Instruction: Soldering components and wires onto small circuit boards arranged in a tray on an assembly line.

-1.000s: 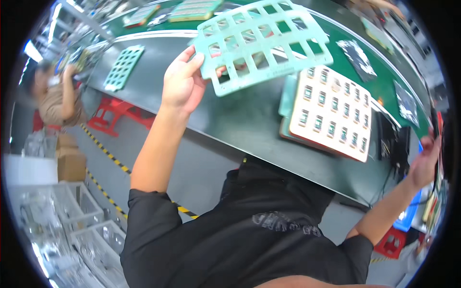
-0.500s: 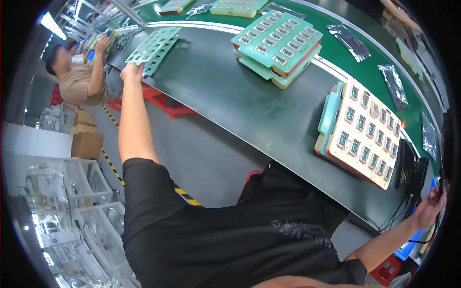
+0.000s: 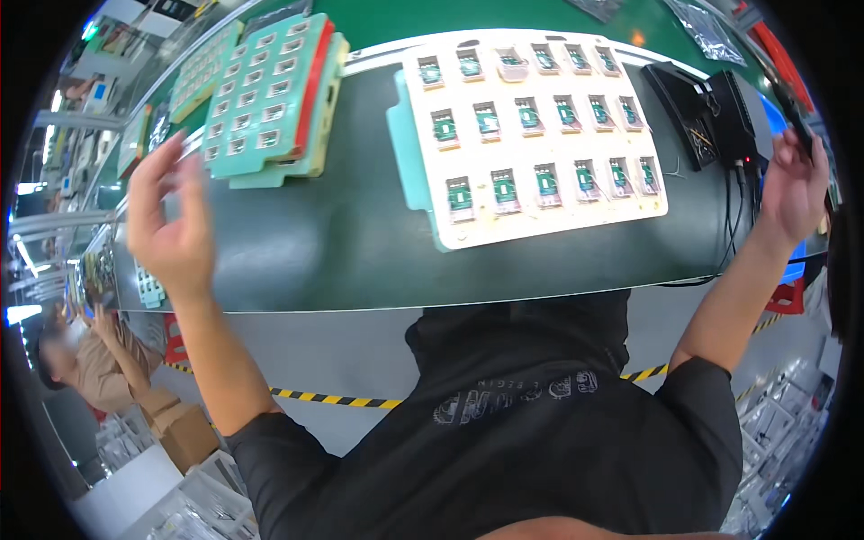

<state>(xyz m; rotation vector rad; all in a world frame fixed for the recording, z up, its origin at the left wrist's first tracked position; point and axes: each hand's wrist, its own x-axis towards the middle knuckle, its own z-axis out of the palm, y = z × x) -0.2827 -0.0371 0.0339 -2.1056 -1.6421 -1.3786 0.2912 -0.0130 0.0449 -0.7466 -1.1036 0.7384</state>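
Note:
My left hand is raised over the left part of the table, its slightly blurred fingers apart and holding nothing. Nearest to it is a stack of light-green slotted trays with a red layer along its side. At the right edge, my right hand has its fingers closed round a slim dark tool whose kind I cannot make out. Between my hands lies a white slotted tray, with a small green circuit board in most slots. A light-green tray sticks out from under it.
Two black boxes with cables stand right of the white tray. Silver bags lie on the green strip behind the dark tabletop. A seated co-worker is at far left. Another light-green slotted tray lies at the table's left end.
My left hand has let go of the light-green slotted tray at the far left and come back, empty. The view has turned right, toward the white tray. My right hand stays at the dark tool.

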